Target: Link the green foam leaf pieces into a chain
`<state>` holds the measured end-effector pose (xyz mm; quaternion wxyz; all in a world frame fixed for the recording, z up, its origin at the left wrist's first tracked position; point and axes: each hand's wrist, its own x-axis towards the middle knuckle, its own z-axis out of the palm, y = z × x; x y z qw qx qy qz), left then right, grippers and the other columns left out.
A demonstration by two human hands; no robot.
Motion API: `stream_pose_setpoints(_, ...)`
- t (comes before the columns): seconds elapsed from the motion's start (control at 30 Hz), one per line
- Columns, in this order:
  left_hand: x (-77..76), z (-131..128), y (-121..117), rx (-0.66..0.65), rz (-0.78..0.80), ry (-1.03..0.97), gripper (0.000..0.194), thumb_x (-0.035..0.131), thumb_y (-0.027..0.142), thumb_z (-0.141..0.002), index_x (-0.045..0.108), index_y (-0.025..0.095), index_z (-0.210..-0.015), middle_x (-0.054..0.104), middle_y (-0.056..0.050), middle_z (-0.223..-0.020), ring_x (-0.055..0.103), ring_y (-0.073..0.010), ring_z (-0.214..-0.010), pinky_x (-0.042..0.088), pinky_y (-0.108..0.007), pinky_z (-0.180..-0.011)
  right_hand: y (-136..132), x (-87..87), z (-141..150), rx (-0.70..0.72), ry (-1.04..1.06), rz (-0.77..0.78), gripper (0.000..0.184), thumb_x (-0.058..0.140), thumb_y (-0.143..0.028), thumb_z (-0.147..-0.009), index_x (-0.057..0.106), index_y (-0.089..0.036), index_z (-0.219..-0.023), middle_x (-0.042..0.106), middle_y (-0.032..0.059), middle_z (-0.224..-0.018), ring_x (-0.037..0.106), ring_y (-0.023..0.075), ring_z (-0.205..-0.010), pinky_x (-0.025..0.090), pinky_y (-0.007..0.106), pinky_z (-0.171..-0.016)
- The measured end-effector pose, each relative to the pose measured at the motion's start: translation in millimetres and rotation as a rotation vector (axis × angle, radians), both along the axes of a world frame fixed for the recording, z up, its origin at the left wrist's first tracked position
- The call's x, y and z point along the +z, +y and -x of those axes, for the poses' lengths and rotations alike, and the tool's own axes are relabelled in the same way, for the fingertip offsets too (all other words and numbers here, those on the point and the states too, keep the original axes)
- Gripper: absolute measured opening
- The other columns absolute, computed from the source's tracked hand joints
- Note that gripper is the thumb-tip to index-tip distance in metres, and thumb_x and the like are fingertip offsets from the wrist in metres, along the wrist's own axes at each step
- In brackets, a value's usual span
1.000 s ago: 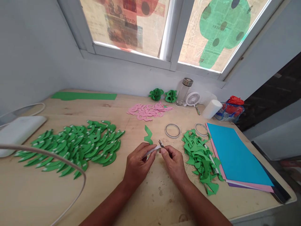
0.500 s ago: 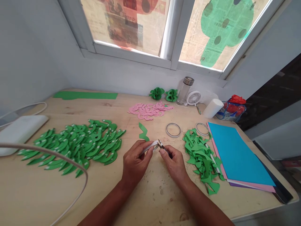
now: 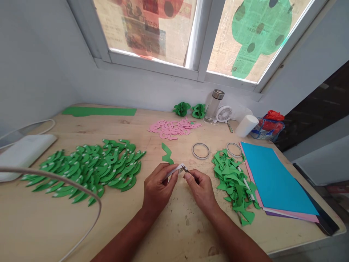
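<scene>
Pinched in my left hand (image 3: pixel 158 186) is a narrow white strip (image 3: pixel 174 170), which looks like paper or tape, pointing up and right. My right hand (image 3: pixel 203 189) is closed on small dark scissors (image 3: pixel 185 169); their blades meet the strip's far end, and my fingers hide most of the handles. Just beyond my left fingertips lies a zigzag green paper piece (image 3: pixel 167 153). To the left spreads a pile of curved green paper pieces (image 3: pixel 109 163), many with small white patches. Green paper scraps (image 3: pixel 234 178) are heaped right of my right hand.
Two tape rolls (image 3: pixel 201 150) lie ahead. Pink cut-outs (image 3: pixel 174 128), green paper balls (image 3: pixel 181 108), a bottle (image 3: pixel 214 105) and a fan (image 3: pixel 224 113) are farther back. Coloured sheets (image 3: pixel 278 178) lie right; a cable (image 3: pixel 89 193) crosses the left foreground.
The scissor blades have shifted slightly and appear closer together at the strip's end. Both hands stay in nearly the same place, and the piles look unchanged.
</scene>
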<state>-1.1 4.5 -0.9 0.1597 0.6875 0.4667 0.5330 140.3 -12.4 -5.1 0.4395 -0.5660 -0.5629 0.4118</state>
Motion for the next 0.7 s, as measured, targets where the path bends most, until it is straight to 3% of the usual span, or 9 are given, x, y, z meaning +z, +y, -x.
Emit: stream_pose_setpoints(0.7, -2.8, 0.0, -0.1, -0.016, 0.001, -0.001, 0.014, 0.058, 0.023, -0.080, 0.066, 0.017, -0.089, 0.064, -0.004, -0.078, 0.058, -0.0102, -0.060, 0.047, -0.019, -0.050, -0.4, 0.8, -0.2, -0.051, -0.054, -0.013, 0.033, 0.051, -0.043, -0.081, 0.064, -0.014, -0.070, 0.047, -0.0022, -0.058, 0.038, 0.0100, -0.055, 0.033, 0.022, -0.053)
